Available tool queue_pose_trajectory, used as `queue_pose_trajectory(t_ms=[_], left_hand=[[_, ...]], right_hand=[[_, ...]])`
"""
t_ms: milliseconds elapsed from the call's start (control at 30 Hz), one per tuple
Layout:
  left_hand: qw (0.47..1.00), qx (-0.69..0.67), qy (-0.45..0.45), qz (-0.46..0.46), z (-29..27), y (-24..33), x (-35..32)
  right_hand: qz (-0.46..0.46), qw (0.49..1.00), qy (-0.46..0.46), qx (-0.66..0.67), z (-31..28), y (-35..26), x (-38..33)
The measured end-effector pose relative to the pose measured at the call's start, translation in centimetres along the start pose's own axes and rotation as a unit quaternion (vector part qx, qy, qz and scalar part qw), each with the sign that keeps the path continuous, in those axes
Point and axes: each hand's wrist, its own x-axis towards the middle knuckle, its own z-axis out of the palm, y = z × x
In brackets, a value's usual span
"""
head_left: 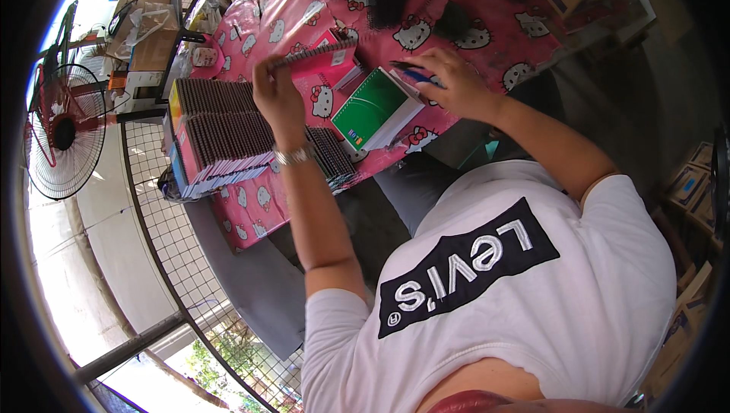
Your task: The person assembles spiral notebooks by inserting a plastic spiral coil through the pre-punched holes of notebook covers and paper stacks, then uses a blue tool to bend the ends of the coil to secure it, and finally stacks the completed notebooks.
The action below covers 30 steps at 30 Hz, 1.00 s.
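A glossy pink tabletop cover (490,64) carries a repeating print of white cartoon cat faces with red bows. Near its front edge, a rectangular green spiral notebook (370,109) shows paler curved streaks over its cover and a small multicoloured mark at one corner. A raised hot-pink spiral notebook (323,61) has a white label patch and a dark coil. The slender hand tool (414,75) is blue and black. Toward the left edge, a tall stack of spiral notebooks (228,124) shows rows of dark brown coils, with yellow, red and light-blue covers.
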Motion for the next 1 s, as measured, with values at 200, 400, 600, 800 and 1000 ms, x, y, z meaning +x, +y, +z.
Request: queue_pose_trajectory(t_ms=[200, 400, 600, 800, 1000], left_hand=[[0.91, 0.294, -0.245, -0.159, 5.2, -10.0, 7.2], [0.898, 0.309, -0.267, -0.162, 7.9, -15.6, 3.2], [0.909, 0.152, -0.29, -0.258, 7.0, -16.5, 0.2], [0.907, 0.18, -0.274, -0.263, 4.5, -15.6, -0.2], [0.852, 0.011, -0.46, -0.249, 3.9, -2.1, 1.0]], right_hand=[[-0.067, 0.963, -0.063, -0.253, 1.0, 5.6, -2.0], [0.005, 0.987, 0.065, -0.148, -5.5, 9.0, 2.3], [0.069, 0.903, 0.148, -0.398, -11.8, 17.3, 7.0], [0.063, 0.89, 0.072, -0.445, -10.9, 19.7, 9.9], [0.105, 0.891, 0.214, -0.387, -12.8, 16.1, 9.0]])
